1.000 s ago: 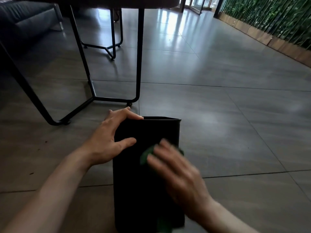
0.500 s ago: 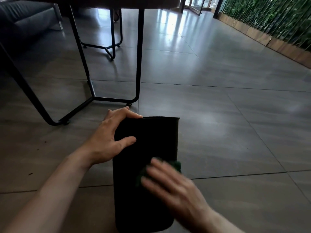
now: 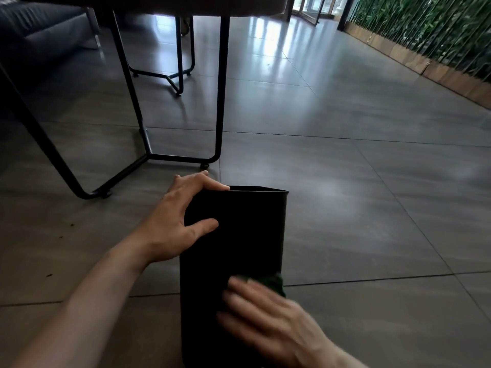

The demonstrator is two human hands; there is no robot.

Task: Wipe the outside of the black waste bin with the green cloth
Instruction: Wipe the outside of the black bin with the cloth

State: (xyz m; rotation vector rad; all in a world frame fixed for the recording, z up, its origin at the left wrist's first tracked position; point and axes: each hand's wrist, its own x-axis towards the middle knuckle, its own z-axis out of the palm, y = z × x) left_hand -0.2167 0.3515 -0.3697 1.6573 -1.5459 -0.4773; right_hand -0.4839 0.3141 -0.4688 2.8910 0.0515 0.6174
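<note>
Head view, bin: the black waste bin (image 3: pixel 233 248) is lying on the floor (image 3: pixel 358 208).
Left hand (image 3: pixel 175 224): fingers spread, gripping the rim corner.
Right hand (image 3: pixel 268 322): flat fingers are pressing the green cloth (image 3: pixel 271 282).
Risk: the cloth is possibly slipping off the right edge.

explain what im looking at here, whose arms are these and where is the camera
The camera sits on a person's head and looks forward and down, so the two bare arms belong to the wearer. A black waste bin lies tipped on a grey tiled floor, its open end pointing away. The left hand steadies it, fingers curled over the far rim and thumb on the side. The right hand, blurred from motion, presses a green cloth flat against the bin's side to wipe it. Behind stand black metal table legs and, at far right, a wall of green plants.
</note>
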